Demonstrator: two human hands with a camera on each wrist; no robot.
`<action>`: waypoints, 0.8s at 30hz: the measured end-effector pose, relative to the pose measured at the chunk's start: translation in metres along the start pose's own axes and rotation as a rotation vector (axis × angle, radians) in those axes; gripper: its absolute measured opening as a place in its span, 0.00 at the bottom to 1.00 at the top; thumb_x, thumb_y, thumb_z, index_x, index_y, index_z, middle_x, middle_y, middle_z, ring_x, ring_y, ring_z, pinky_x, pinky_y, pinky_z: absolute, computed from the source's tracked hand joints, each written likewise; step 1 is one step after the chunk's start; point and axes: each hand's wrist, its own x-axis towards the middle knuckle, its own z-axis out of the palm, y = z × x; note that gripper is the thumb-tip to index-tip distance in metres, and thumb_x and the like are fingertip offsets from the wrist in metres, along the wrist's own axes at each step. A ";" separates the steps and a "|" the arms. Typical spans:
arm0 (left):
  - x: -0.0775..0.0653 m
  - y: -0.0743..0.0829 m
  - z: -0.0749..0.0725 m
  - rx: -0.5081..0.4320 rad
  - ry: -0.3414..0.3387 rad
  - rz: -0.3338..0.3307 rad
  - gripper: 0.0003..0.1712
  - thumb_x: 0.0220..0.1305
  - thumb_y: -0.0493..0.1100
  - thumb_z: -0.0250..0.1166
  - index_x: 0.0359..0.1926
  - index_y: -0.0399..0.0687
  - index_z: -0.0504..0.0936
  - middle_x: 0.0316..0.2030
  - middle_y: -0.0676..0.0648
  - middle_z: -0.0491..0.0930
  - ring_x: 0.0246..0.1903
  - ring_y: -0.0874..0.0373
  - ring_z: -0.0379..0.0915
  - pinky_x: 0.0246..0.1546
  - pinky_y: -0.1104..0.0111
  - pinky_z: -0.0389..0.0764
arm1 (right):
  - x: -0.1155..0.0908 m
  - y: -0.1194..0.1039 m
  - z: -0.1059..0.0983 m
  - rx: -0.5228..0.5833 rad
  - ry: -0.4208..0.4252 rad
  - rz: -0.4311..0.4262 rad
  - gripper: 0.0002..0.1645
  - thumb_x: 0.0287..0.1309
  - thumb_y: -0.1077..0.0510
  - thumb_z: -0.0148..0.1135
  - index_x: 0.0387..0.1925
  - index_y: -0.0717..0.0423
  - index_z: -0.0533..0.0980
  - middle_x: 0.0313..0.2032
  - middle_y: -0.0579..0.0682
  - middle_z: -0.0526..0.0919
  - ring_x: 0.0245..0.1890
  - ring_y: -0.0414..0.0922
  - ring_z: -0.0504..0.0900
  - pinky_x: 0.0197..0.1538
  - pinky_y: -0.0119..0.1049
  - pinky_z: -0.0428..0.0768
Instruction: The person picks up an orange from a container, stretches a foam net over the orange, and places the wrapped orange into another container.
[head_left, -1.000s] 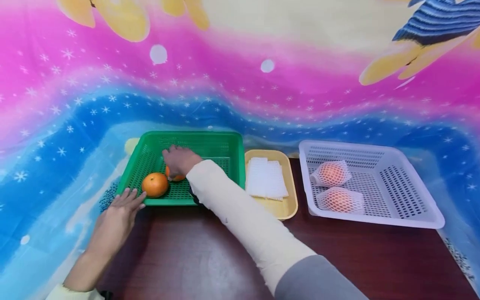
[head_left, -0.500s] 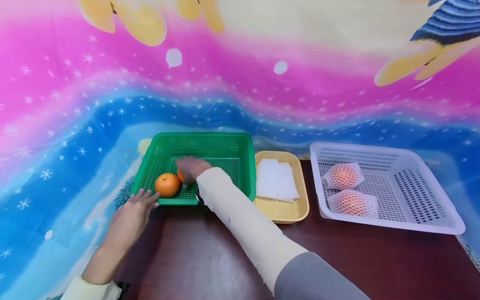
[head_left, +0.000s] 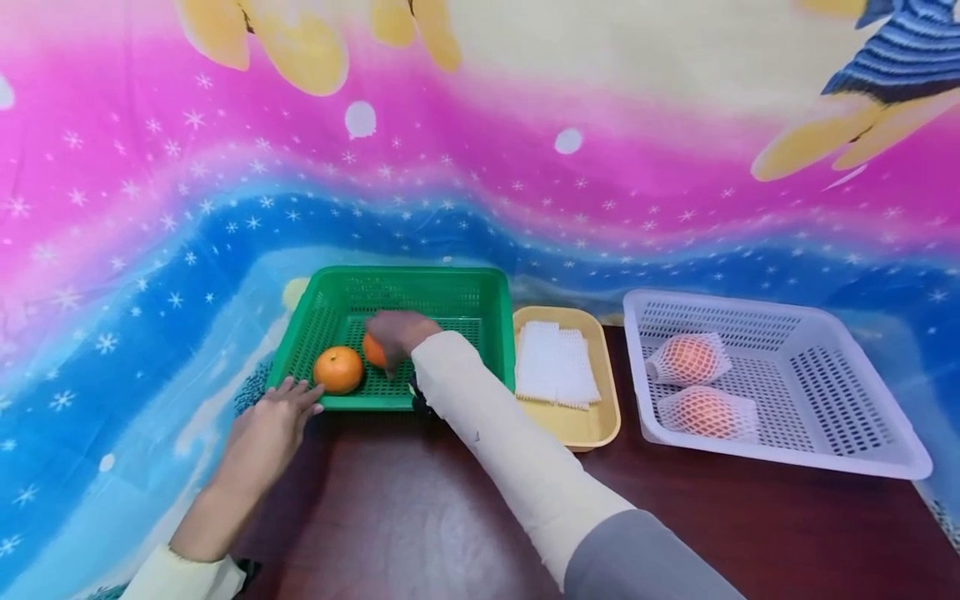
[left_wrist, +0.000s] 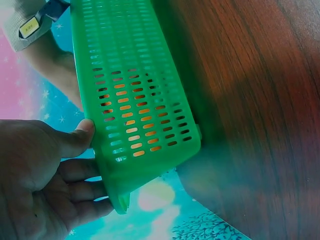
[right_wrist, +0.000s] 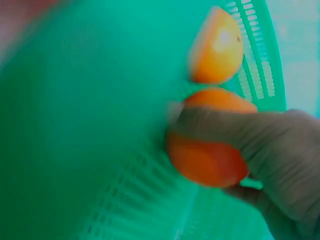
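In the head view, my right hand (head_left: pixel 401 333) reaches into the green basket (head_left: pixel 457 279) and grips an orange (head_left: pixel 374 352). The right wrist view shows the thumb lying across that orange (right_wrist: pixel 212 162), with fingers on its far side. A second orange (head_left: pixel 338 370) sits beside it, near the basket's front left corner. At that corner my left hand (head_left: pixel 273 421) rests with straight fingers on the rim. In the left wrist view, the left thumb (left_wrist: pixel 82 132) touches the rim from outside, and the oranges show orange through the basket's slots.
Right of the green basket stands a yellow tray (head_left: pixel 609 408) holding white foam net sleeves (head_left: pixel 557 364). Further right, a white basket (head_left: pixel 806 467) contains two oranges in foam nets (head_left: pixel 688 360). The dark wooden table (head_left: pixel 420 517) meets a patterned cloth (head_left: pixel 480 183) behind.
My right hand has closed lower around the orange and shifted slightly right, apart from the second orange. The left hand stays on the rim. The head view has swung a little left.
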 end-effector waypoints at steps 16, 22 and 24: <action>0.006 0.000 -0.001 0.000 -0.028 0.011 0.16 0.67 0.31 0.66 0.55 0.32 0.85 0.54 0.25 0.81 0.59 0.25 0.74 0.19 0.58 0.82 | -0.090 0.099 -0.041 0.818 0.302 -0.296 0.55 0.50 0.53 0.82 0.76 0.40 0.63 0.73 0.45 0.65 0.63 0.44 0.74 0.62 0.44 0.81; 0.004 0.002 -0.004 -0.009 -0.072 -0.023 0.17 0.68 0.31 0.65 0.57 0.33 0.84 0.55 0.26 0.80 0.60 0.26 0.73 0.14 0.66 0.75 | -0.136 0.121 -0.034 1.005 0.342 -0.307 0.52 0.55 0.59 0.77 0.77 0.40 0.62 0.72 0.44 0.68 0.66 0.47 0.73 0.63 0.48 0.81; 0.005 0.002 -0.003 -0.011 -0.079 -0.022 0.17 0.68 0.31 0.65 0.57 0.32 0.83 0.55 0.25 0.80 0.60 0.25 0.72 0.12 0.69 0.71 | -0.152 0.127 -0.032 1.078 0.346 -0.311 0.52 0.56 0.62 0.76 0.78 0.41 0.62 0.72 0.44 0.68 0.67 0.49 0.72 0.63 0.49 0.81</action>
